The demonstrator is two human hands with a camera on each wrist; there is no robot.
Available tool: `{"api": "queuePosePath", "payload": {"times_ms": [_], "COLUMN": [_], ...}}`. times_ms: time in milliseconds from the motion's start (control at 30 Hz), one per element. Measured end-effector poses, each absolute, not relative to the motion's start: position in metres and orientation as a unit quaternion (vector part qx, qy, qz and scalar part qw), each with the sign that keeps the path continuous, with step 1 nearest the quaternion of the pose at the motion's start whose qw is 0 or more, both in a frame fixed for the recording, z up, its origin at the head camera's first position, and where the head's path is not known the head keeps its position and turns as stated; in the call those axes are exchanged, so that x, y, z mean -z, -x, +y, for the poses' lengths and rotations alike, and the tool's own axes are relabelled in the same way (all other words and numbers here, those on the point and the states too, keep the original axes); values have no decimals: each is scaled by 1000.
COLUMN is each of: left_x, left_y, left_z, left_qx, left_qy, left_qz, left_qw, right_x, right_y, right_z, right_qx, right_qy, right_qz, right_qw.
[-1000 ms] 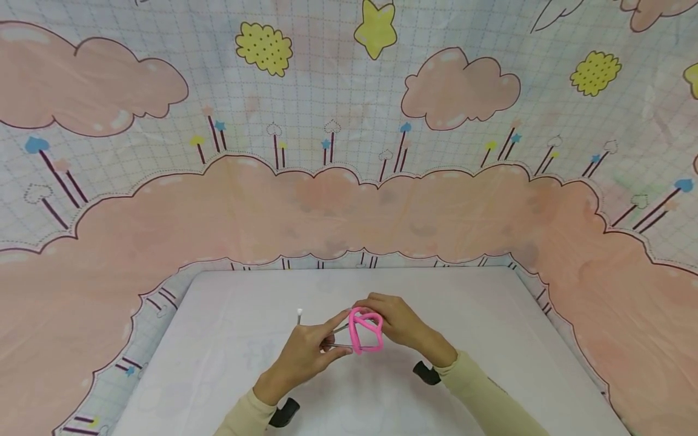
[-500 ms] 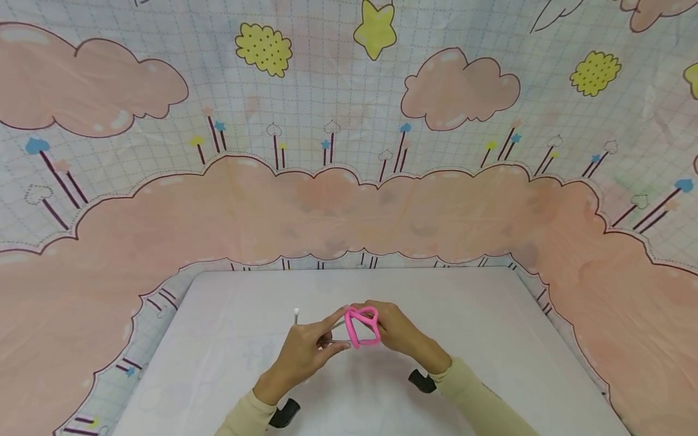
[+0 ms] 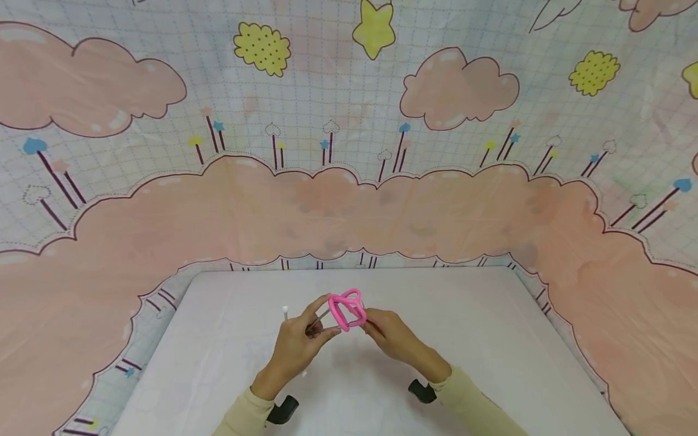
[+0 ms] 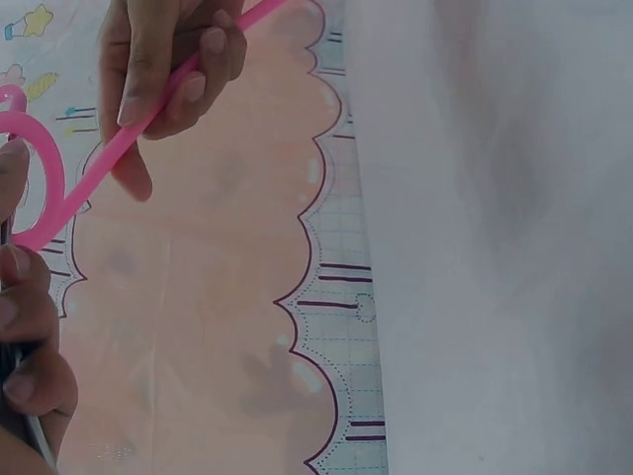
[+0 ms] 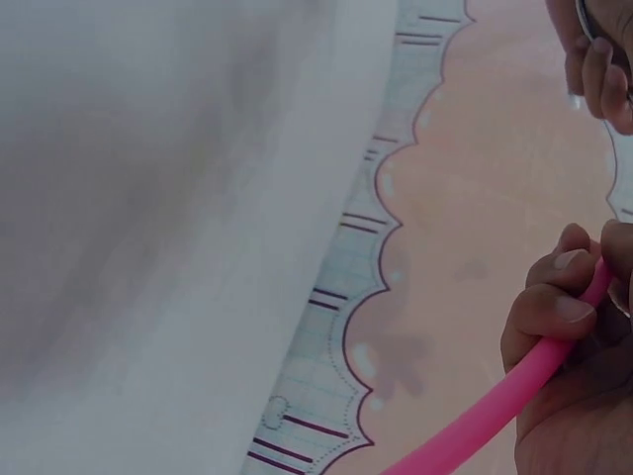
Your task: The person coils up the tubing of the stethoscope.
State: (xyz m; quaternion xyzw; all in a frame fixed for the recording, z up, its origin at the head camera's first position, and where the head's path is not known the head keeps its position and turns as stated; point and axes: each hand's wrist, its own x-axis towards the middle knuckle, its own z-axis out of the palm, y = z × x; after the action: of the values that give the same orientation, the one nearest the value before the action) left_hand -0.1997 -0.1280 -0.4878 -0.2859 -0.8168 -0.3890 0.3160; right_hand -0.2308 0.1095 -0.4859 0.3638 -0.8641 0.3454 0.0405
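Bent into several loops, a pink flexible cord (image 3: 347, 309) sits between the two hands in the head view. My left hand (image 3: 297, 345) grips thin metal rods (image 3: 322, 316) that reach to the loops; a white-tipped rod (image 3: 286, 312) sticks up behind its knuckles. My right hand (image 3: 395, 333) pinches the cord on the right side of the loops. In the left wrist view the right hand (image 4: 178, 69) holds a straight stretch of pink cord (image 4: 104, 163), leading down to a loop at the left hand (image 4: 35, 336). The right wrist view shows curled fingers (image 5: 554, 307) around the cord.
Both hands are above a white tabletop (image 3: 463, 315). Behind and beside it hangs a cloth (image 3: 349, 212) printed with clouds and stars. Black straps or mounts (image 3: 283, 410) show below both wrists.
Both hands and the pink loops have shifted left, the loops also upward. My right hand has come from the far side of the loops down to their right side.
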Motion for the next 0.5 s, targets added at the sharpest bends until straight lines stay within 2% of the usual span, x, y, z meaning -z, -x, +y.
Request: {"api": "queuePosePath", "payload": {"times_ms": [500], "left_x": [490], "left_y": [200], "left_z": [-128], "left_qx": [389], "left_qy": [257], "left_qz": [-827], "left_qw": [315], "right_x": [489], "right_y": [220], "right_z": [113], "right_qx": [-338], "right_qy": [-369], "right_qz": [-865], "right_qw": [33]}}
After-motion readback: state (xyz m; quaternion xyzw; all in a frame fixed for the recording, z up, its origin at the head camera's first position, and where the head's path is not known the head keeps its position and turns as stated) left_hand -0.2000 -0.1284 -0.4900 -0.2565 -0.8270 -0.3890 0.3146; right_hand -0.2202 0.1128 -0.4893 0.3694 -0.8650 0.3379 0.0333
